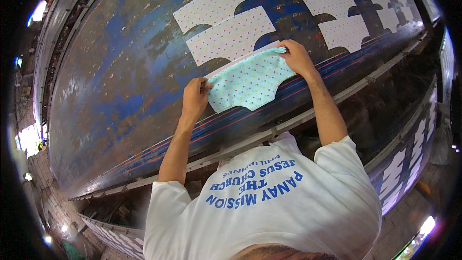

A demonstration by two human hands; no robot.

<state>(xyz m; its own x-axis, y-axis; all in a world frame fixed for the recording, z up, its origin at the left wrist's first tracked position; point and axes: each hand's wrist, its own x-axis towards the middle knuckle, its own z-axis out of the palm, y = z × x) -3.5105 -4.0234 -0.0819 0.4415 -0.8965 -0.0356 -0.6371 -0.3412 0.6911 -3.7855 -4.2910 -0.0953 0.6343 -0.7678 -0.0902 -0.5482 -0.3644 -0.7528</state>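
Worn blue table [120,91] stretching ahead; my left hand [195,97] and right hand [297,58] are pinching the turquoise dotted piece [250,83] at its nine and two o'clock corners, white dotted pieces [226,19] lying toward twelve.

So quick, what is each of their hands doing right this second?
Left hand: closed, pinching the left edge of the dotted light-blue fabric piece.
Right hand: closed, pinching the same piece's upper right corner.

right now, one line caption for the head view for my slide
Left hand and right hand hold a pale blue dotted fabric piece on a worn blue table.
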